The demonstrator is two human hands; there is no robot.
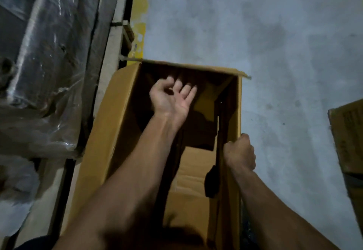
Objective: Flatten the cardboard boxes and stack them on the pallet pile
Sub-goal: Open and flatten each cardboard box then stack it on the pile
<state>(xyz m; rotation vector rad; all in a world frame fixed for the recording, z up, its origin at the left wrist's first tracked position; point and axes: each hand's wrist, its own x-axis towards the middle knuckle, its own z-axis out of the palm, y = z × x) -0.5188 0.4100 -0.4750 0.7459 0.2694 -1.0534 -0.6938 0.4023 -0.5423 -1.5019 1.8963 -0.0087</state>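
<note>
The left hand reaches down into the open mouth of the cardboard box, palm turned up, fingers loosely spread and holding nothing; it is blurred, so whether the fingertips touch the far inner wall cannot be told. The right hand is closed in a fist over the top edge of the box's right wall, thumb side inward, pinning that wall.

The box stands upright on the concrete floor, directly in front of and below the person, both forearms converging on it. Its opening is longer away from the body than across, so the long axis runs from the person toward the far wall. The bottom flaps show inside as lighter panels with dark gaps between them (they look partly parted, though the shadow makes it hard to be sure).

What the next move seems to turn on is this: the left hand is deep inside, nearer the far left corner, while the right holds the near right wall. Those are diagonal corners, and pushing one away while pulling the other would, in my judgement, skew the box flat along its length.

Just beside the box on the left lies a plastic-wrapped load on a wooden pallet, with a yellow floor marking along its edge. Another carton sits well apart at the right edge of view.
</note>
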